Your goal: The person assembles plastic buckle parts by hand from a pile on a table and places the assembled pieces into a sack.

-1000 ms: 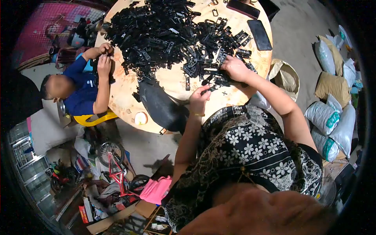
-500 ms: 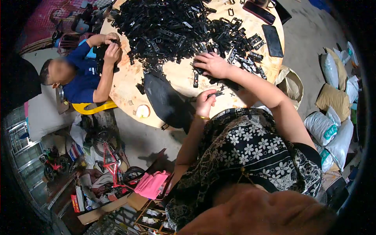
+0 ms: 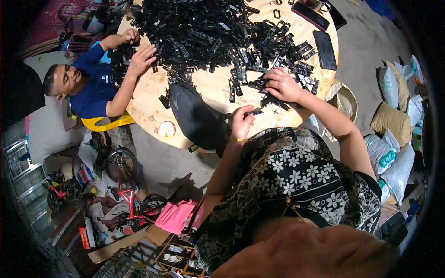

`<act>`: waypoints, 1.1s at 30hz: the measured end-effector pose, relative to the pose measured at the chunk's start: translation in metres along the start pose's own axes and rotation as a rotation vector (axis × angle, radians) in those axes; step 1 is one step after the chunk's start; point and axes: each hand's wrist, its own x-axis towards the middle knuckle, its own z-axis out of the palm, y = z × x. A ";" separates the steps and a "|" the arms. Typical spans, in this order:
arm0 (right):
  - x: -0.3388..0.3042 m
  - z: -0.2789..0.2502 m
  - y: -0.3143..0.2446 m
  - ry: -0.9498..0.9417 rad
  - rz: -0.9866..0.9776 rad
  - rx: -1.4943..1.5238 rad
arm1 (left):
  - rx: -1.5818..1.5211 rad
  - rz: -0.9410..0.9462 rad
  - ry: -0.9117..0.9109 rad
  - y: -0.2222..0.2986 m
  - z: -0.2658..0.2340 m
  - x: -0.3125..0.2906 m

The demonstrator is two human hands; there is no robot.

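My left hand (image 3: 241,123), at the near edge of the round wooden table (image 3: 150,104), is closed on a small black plastic clip (image 3: 254,112), which sticks out between thumb and fingers. My right hand (image 3: 284,86) lies farther right, palm down, its fingers apart and curved over loose black plastic clips (image 3: 268,99). Its fingertips touch the parts; whether it grips one is hidden. A few longer black clips (image 3: 232,91) lie between the two hands. Beyond them spreads a big heap of similar black parts (image 3: 194,32).
A dark, rounded object (image 3: 192,111) stands beside my left wrist. A cut, pale fruit (image 3: 167,129) lies near the table edge. Two phones (image 3: 324,50) (image 3: 309,15) lie at the right. A co-worker (image 3: 92,85) sits at the left. Sacks (image 3: 391,118) line the floor at right.
My right hand has moved right and slightly nearer, and more clips lie loose beside it. My left hand keeps its clip in place. The co-worker's hands have parted.
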 end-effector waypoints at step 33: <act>-0.002 -0.006 -0.033 -0.015 0.665 1.159 | -0.261 0.086 0.021 0.050 0.021 0.013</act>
